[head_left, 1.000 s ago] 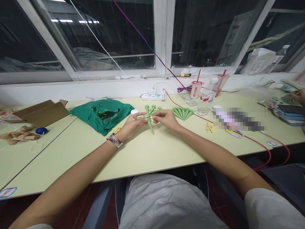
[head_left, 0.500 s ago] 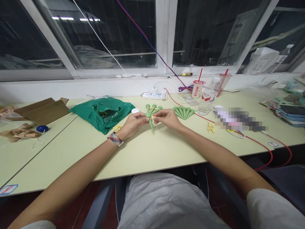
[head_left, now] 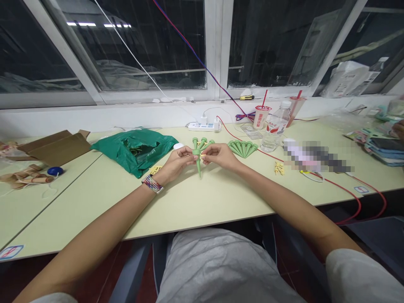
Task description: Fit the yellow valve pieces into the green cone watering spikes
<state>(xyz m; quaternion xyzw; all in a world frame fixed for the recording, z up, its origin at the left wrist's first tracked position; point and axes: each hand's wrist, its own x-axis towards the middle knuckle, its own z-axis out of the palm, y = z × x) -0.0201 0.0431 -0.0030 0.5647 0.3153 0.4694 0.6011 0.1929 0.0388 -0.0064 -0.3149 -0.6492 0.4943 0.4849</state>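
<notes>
- Left hand (head_left: 178,162): closed around green plastic spike (head_left: 198,167), tip down, between both hands.
- Right hand (head_left: 219,153): pinching small yellow part (head_left: 202,155) at spike's head.
- Fanned green spikes (head_left: 243,149): on desk (head_left: 221,198), just beyond right hand.

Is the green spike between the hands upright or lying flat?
Upright, point down: the tapered green plastic spike stands wide end up between the left hand and right hand.

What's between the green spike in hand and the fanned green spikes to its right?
Only the right hand, which sits on that line; nothing else shows between the held green spike and the fanned spikes.
</notes>
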